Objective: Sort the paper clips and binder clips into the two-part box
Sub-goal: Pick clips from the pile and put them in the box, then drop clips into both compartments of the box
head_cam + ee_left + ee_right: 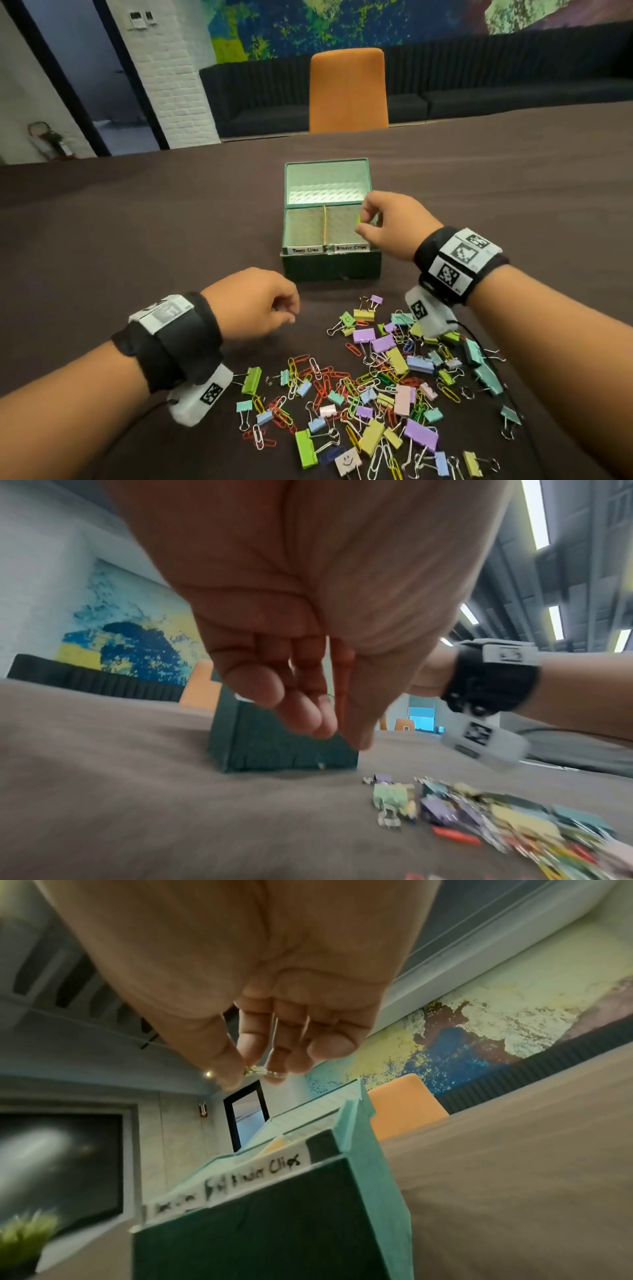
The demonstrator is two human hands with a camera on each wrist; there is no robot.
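Pinching a green binder clip [360,219] between thumb and fingertips, the right hand [390,224] hangs over the right-hand half of the one green box [330,265], the half labelled for binder clips. The box has two compartments, split by a thin divider [324,226], and its lid stands open behind. The left hand [253,303] hovers just in front of the box with fingers loosely curled; whether it holds anything cannot be told. Dozens of coloured binder clips and paper clips lie mixed in one pile [380,383] on the dark brown tablecloth [137,222]. One orange chair [348,90] stands at the far side, before a dark bench and a painted wall.
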